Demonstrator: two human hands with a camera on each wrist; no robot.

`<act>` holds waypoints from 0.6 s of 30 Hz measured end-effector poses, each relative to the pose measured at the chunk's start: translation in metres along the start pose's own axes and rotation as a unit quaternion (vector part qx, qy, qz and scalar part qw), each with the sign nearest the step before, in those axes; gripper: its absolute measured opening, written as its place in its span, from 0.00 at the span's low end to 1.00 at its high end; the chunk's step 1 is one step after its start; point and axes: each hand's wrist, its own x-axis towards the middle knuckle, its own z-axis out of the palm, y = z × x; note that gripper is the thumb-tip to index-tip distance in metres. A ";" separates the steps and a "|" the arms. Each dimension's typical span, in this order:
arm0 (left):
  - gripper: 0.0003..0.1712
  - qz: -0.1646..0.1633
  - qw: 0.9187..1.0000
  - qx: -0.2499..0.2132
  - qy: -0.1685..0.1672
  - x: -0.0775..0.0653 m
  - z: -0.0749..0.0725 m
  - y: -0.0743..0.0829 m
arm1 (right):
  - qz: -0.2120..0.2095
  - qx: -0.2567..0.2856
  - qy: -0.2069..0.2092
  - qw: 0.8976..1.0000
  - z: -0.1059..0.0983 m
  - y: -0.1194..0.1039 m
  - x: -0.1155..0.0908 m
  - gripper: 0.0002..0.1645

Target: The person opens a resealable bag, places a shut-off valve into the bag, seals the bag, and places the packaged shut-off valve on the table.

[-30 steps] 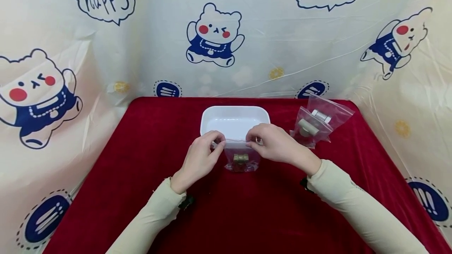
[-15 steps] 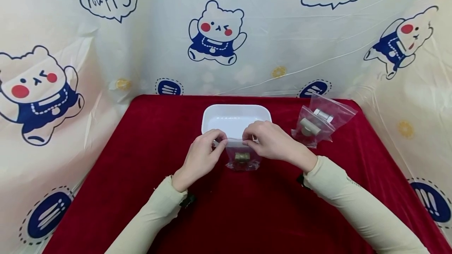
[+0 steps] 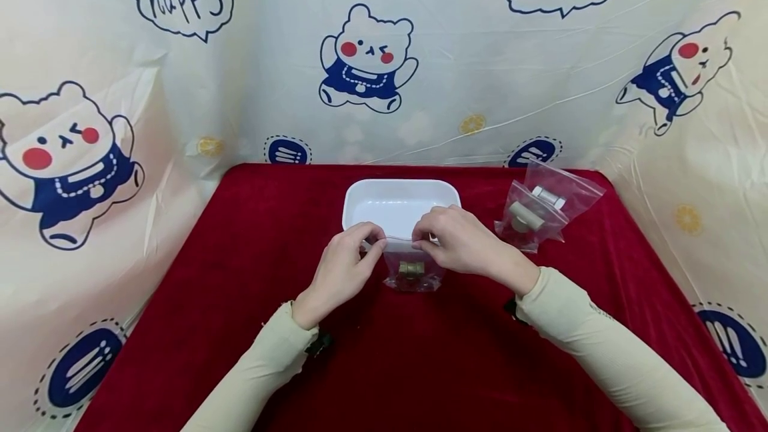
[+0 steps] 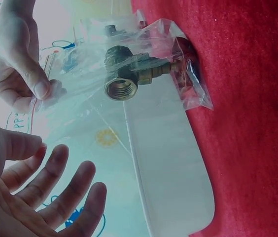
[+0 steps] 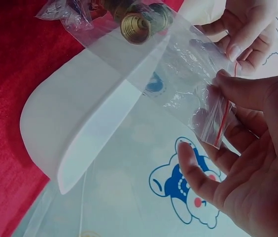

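Note:
Between the hands hangs a clear zip-lock bag (image 3: 414,283) with a brass threaded pipe fitting (image 3: 411,269) low inside it. In the left wrist view the fitting (image 4: 121,74) shows a round threaded mouth and a narrower side branch. My left hand (image 3: 343,265) pinches one end of the bag's top edge between thumb and index finger, its other fingers spread. My right hand (image 3: 462,239) pinches the other end of that edge. A red zip strip (image 5: 223,121) runs along the top between the fingertips in the right wrist view.
Just behind the bag stands a white rectangular tray (image 3: 384,212). To the right, clear zip-lock bags (image 3: 561,219) overlap, holding a beige pipe fitting (image 3: 526,216) and a silver metal fitting (image 3: 547,197). Red cloth (image 3: 408,359) covers the table; printed curtains (image 3: 456,72) enclose it.
My right hand has shifted slightly left along the bag's top edge since one second ago. The left hand keeps its pinch, and the bag hangs in nearly the same place.

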 end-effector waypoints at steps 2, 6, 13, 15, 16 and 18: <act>0.02 0.002 1.000 -0.005 0.001 0.000 0.000 0.000 | 0.001 0.000 0.001 1.000 0.000 0.000 0.000 0.03; 0.02 0.004 1.000 -0.012 0.002 -0.001 0.001 0.000 | 0.002 -0.003 0.003 1.000 0.001 -0.001 -0.001 0.03; 0.02 -0.002 1.000 -0.023 0.001 -0.002 0.003 -0.001 | 0.000 0.000 0.006 1.000 0.001 -0.001 0.000 0.03; 0.02 -0.005 1.000 -0.025 0.001 -0.002 0.003 -0.001 | 0.004 0.002 0.005 1.000 0.000 -0.001 -0.001 0.02; 0.02 -0.006 1.000 -0.025 0.001 -0.002 0.003 -0.001 | 0.006 0.002 0.004 1.000 0.000 -0.002 -0.001 0.03; 0.02 -0.007 1.000 -0.024 0.003 -0.002 0.003 -0.001 | 0.012 0.000 0.004 1.000 -0.001 -0.002 -0.002 0.03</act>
